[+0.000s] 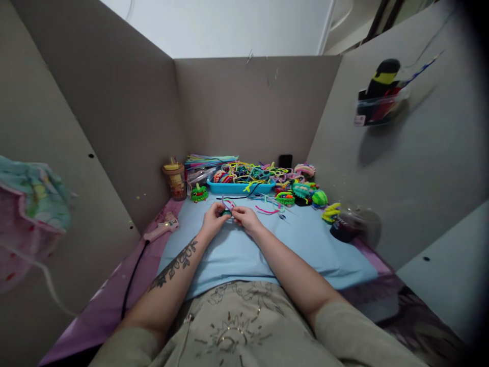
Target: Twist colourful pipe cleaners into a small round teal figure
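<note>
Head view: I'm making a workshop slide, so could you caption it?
Left hand and right hand meet at a purple strand above a blue sheet, before a blue tray of colourful strands.

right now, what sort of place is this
Probably a small crafting booth: grey partition panels stand around the work surface, a blue tray is heaped with multicoloured pipe cleaners, and a pink hot-glue gun lies at the left.
</note>
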Tool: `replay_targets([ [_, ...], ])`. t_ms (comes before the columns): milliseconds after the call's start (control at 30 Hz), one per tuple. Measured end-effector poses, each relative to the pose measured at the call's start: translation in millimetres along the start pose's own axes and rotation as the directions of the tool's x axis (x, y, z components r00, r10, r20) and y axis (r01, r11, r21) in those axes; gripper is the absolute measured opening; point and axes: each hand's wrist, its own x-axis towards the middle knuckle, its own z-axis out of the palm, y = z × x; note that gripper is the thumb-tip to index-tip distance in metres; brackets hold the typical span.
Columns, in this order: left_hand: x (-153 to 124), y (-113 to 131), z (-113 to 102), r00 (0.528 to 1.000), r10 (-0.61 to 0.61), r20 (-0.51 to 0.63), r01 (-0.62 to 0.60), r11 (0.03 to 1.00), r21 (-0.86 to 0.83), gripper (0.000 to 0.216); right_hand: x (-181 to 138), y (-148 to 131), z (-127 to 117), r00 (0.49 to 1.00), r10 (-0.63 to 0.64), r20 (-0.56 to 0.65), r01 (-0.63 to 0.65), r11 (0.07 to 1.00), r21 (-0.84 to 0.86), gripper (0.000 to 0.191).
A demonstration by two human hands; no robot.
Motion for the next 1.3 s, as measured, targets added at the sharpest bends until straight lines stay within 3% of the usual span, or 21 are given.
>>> replay_targets([
  [167,-0.8,-2.5,1.4,1.000,-0.002,0.020,0.000,0.993,0.116,0.025,-1.9,1.0,3.3,1.000,0.008,0.025,-0.008,1.000,0.030,0.031],
  [367,-6.2,0.5,1.6,1.000,0.003,0.012,-0.006,0.964,0.266,0.033,-0.9,5.2,7.5,0.993,-0.108,-0.053,0.102,0.988,-0.112,0.019],
  [467,-8.0,8.5,-1.4,0.994,0.095,-0.053,-0.064,0.909,0.413,0.031,-0.5,5.1,6.2,0.983,-0.167,-0.071,0.149,0.965,-0.215,0.014],
  [567,-7.2,14.5,-4.5,0.980,0.197,-0.032,-0.150,0.829,0.539,0.017,-1.1,5.3,5.6,0.981,-0.191,-0.039,0.172,0.942,-0.289,0.009],
  [767,-4.8,13.1,-5.6,0.973,0.228,0.028,-0.200,0.782,0.590,0.022,-3.4,5.6,6.5,0.974,-0.222,-0.037,0.191,0.905,-0.379,0.009],
  [867,-4.6,10.8,-4.9,0.979,0.198,0.042,-0.177,0.739,0.650,0.024,-4.2,4.4,5.5,0.963,-0.267,-0.033,0.223,0.860,-0.458,0.012],
  [1067,-3.9,8.1,-4.7,0.988,0.141,0.067,-0.143,0.653,0.743,0.020,-3.2,3.7,2.7,0.923,-0.383,0.033,0.305,0.677,-0.670,0.015],
  [1200,-2.6,3.9,-7.4,0.982,0.180,0.057,-0.172,0.727,0.665,0.016,-2.0,5.2,1.3,0.949,-0.314,-0.015,0.243,0.762,-0.600,0.014],
  [1300,-1.6,2.4,-9.9,0.976,0.215,-0.038,-0.162,0.830,0.534,0.016,-1.1,4.1,-0.2,0.965,-0.249,-0.087,0.179,0.861,-0.475,0.011],
])
